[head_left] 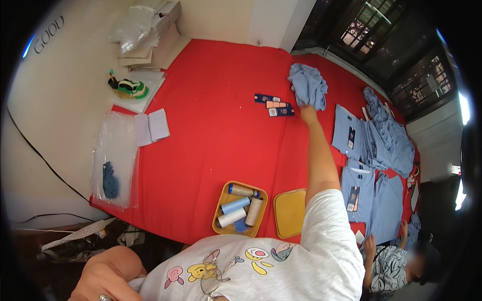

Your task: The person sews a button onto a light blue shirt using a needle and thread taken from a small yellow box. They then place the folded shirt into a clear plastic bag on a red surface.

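My right arm reaches far out over the red-covered table. At its end my right hand (308, 114) is closed on the lower edge of a crumpled light-blue garment (307, 84). Just left of that hand lie several dark-blue and orange hang tags (275, 105), overlapping one another and apart from the fingers. My bent left arm shows at the lower left, with something shiny on it at the picture's edge; the left hand itself is cut off.
A yellow tray (217, 227) of thread spools and a yellow lid (289, 220) lie near me. Folded, tagged blue shirts (346, 131) and loose garments cover the right side, where another person (389, 266) stands. Along the left are an open notebook (159, 125), plastic bags (120, 145) and a tape dispenser (131, 89).
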Tool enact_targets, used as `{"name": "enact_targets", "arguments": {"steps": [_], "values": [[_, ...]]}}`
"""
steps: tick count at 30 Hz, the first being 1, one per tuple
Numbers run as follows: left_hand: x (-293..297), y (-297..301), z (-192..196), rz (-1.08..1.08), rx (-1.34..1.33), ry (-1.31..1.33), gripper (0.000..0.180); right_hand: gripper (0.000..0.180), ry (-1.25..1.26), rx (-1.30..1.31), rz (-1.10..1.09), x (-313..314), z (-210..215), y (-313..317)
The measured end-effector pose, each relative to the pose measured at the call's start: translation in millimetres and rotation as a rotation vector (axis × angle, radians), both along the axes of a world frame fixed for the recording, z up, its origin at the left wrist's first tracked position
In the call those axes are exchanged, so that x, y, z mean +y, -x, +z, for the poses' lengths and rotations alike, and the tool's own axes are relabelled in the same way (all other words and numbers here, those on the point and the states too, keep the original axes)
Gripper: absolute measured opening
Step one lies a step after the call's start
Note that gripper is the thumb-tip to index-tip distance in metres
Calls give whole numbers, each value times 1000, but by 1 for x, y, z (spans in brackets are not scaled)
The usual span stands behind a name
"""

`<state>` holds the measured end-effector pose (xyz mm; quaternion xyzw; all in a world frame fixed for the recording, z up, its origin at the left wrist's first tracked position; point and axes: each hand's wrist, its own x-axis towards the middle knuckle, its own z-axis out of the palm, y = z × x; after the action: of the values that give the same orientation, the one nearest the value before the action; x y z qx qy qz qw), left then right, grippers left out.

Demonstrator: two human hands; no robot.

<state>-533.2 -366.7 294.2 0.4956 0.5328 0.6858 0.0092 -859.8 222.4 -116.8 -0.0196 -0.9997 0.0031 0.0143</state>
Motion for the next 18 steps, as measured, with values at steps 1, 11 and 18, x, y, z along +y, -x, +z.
{"name": "enact_targets", "arguments": {"steps": [1, 11, 18], "values": [[2, -1, 4, -2, -11, 15, 20, 34, 240, 179, -44, -22, 15, 4], [-27, 8, -22, -461, -114, -379, 8, 27, 1183, 503, 443, -215, 308, -167], [-97, 47, -171, -560, -632, -283, 36, 39, 677, 308, 302, -238, 173, -263]]}}
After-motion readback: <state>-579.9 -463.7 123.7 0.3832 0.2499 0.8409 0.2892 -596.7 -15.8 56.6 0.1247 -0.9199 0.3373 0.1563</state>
